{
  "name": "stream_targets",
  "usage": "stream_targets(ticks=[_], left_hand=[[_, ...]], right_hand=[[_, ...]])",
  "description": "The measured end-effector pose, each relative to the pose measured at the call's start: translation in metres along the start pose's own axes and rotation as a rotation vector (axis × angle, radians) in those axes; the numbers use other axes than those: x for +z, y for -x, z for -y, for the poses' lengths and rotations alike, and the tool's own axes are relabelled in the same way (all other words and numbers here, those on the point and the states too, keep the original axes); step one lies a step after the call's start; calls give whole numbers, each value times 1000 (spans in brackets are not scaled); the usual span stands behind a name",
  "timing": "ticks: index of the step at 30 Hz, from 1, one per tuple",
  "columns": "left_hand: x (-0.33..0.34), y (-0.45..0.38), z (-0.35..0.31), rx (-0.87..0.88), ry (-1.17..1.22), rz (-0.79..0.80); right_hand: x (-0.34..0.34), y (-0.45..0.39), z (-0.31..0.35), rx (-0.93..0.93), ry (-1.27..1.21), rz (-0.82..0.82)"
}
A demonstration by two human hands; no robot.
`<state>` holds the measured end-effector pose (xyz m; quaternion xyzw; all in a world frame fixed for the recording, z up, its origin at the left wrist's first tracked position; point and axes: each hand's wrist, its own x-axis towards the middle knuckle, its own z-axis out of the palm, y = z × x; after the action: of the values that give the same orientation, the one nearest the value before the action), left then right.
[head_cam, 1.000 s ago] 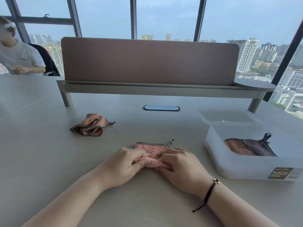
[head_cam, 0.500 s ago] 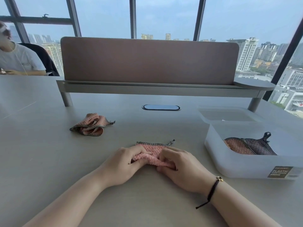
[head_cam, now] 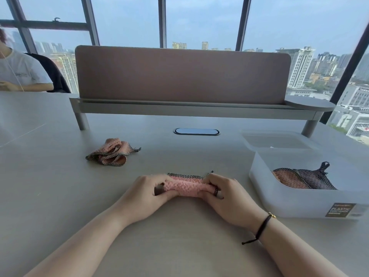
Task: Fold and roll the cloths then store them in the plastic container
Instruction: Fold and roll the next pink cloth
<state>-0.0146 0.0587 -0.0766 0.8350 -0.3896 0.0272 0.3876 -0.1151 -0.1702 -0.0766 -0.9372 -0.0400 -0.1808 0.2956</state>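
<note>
A pink fluffy cloth (head_cam: 186, 187) with a black-and-white checked edge lies on the grey table (head_cam: 60, 196) right in front of the person, mostly wound into a short roll, with a narrow flat strip of it still showing on the far side. The left hand (head_cam: 147, 193) grips the roll's left end, fingers curled over the top and thumb underneath. The right hand (head_cam: 225, 193) clasps the right end in the same way; a small dark loop shows at its fingertips, probably the cloth's hanging tab, though it is too small to be sure. A black cord bracelet (head_cam: 261, 226) with a gold bead sits on the right wrist.

To the right, near the right hand, stands the translucent plastic container (head_cam: 299, 200), labelled at its front corner. Inside it rests a stored cloth (head_cam: 299, 179), pink and dark with a loop sticking up. The container's lid (head_cam: 279, 139) lies flat just behind it.

Further back on the left, well apart from the hands, a crumpled cloth (head_cam: 112, 154) of the same kind sits loose on the table. Beyond is a brown desk divider (head_cam: 179, 76) on a raised shelf, then windows. A seated person in a white T-shirt (head_cam: 20, 72) is at the far left.
</note>
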Motion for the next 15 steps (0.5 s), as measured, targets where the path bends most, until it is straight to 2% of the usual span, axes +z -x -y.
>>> stream_targets(ticks=[6, 9, 15], left_hand=[[11, -16, 2, -146, 73, -138], [18, -24, 5, -234, 40, -209], [25, -29, -1, -264, -25, -297]], right_hand=[[12, -23, -3, 238, -178, -158], [17, -34, -2, 302, -113, -178], [21, -42, 3, 362, 15, -161]])
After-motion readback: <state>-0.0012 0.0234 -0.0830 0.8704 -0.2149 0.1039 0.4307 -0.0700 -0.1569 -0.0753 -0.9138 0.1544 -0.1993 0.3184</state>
